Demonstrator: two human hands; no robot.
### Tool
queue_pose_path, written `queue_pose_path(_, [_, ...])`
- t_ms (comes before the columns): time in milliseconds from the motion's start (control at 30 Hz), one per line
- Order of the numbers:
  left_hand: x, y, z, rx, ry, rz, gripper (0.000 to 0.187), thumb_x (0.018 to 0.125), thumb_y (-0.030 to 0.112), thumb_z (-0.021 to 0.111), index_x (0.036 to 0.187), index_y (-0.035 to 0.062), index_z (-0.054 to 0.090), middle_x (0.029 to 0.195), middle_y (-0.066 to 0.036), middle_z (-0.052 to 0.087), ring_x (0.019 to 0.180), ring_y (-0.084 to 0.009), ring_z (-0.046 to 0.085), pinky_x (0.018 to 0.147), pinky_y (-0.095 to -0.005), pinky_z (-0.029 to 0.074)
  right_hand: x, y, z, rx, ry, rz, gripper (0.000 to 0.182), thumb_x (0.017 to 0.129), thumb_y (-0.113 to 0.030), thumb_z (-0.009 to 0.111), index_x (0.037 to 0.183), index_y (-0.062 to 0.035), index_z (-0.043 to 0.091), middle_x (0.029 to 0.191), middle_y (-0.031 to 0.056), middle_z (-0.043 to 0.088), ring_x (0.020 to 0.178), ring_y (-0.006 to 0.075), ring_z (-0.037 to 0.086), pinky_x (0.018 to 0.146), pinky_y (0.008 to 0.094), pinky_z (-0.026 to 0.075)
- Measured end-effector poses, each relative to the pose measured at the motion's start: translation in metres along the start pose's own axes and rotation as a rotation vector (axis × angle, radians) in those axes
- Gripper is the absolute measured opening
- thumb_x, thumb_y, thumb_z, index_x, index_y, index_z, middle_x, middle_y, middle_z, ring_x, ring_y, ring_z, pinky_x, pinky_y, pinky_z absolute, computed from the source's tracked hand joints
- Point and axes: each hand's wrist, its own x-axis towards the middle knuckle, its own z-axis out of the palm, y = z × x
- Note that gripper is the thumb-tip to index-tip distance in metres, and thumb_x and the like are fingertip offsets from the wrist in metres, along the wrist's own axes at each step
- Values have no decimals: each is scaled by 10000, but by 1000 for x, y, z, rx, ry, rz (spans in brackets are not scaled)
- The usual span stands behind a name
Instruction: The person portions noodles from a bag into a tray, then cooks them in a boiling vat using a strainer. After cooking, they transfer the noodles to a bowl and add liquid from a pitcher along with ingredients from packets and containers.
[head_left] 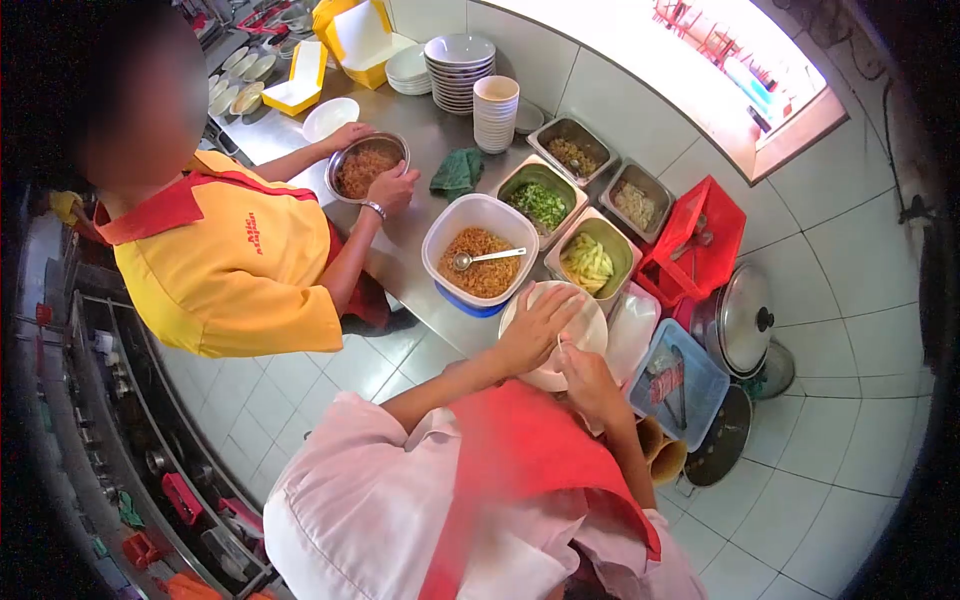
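Note:
A white bowl or plate (592, 325) lies at the counter's front edge, just before me. My left hand (543, 325) rests over it, fingers stretched out and slightly apart, covering part of it. Close beside, my right hand (588, 378) is closed in a pinch near the bowl's middle. A thin pale bit shows at its fingertips, too small to name. Just beyond my left hand stands a white tub (432, 250) of brownish-orange grains, with a metal measuring spoon (490, 257) lying in it. Metal pans of sliced pale-green vegetable (587, 262) and chopped greens (538, 204) stand behind.
At left, a person in yellow (230, 260) holds a metal bowl (398, 150) of food. Stacked bowls (461, 72), cups (496, 112) and a green cloth (457, 172) stand behind. Right are a red basket (705, 225), blue tray (705, 395) and lidded pot (745, 310).

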Motion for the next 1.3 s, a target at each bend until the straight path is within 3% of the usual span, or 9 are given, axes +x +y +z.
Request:
queue_pose_path(100, [3,4,-12,79,-95,35,612,845,187,540,1418,134,332,1480,-118,276,1389,-333,204,1075,-592,129,-5,30,-9,462,-150,371,268,922,-198,459,836,24,581,699,192,594,625,328,605,594,429,449])
queue_pose_path(200, [2,-3,-7,67,-132,87,626,802,157,601,1388,151,380,1502,-108,251,1410,-352,143,1073,-589,140,6,34,-8,455,18,313,209,888,-161,513,828,13,613,719,164,603,644,289,606,621,367,457])
queue_pose_path(267, [6,-9,-5,9,-137,109,612,778,139,632,1356,160,433,1505,-102,251,1416,-357,121,1072,-586,144,15,14,-11,145,194,174,118,833,-101,569,805,-5,631,755,148,623,652,289,609,624,364,468])
queue_pose_path(333, [10,-15,-9,-194,-154,139,508,736,121,649,1237,118,561,1475,-92,307,1399,-352,177,1067,-599,160,17,7,-9,110,246,160,83,809,-81,589,820,-17,640,776,135,629,655,284,610,612,356,471])
queue_pose_path(367, [12,-16,-5,-281,-80,129,342,691,89,659,1032,112,669,1412,-79,406,1383,-333,239,1057,-557,209,17,5,-10,80,277,144,72,786,-61,608,835,-28,648,798,122,636,657,278,610,600,349,474])
queue_pose_path(600, [9,-19,1,-291,107,198,259,626,101,692,879,141,661,1213,-30,579,1288,-311,400,963,-479,327,14,-3,-14,-42,243,-41,97,751,-76,643,845,-66,667,875,84,644,699,262,614,583,345,493])
queue_pose_path(900, [1,-17,9,-372,82,149,168,610,131,697,772,136,655,1209,-5,595,1284,-294,414,1033,-480,291,16,0,-11,-238,212,-84,184,651,-60,644,830,-92,669,807,88,635,747,282,628,635,371,505])
queue_pose_path(1067, [1,-16,13,-409,57,114,149,624,138,704,770,133,672,1215,-6,595,1296,-281,405,1045,-484,274,15,-3,-16,-158,221,-124,147,633,-91,664,780,-85,663,708,85,626,683,277,625,615,371,503])
queue_pose_path(1300, [4,-26,26,-506,-59,52,308,677,190,670,981,149,701,1216,-76,584,1294,-290,385,1041,-498,252,27,9,-9,-148,183,-43,174,611,-98,669,785,-106,679,679,88,634,614,243,638,579,333,508])
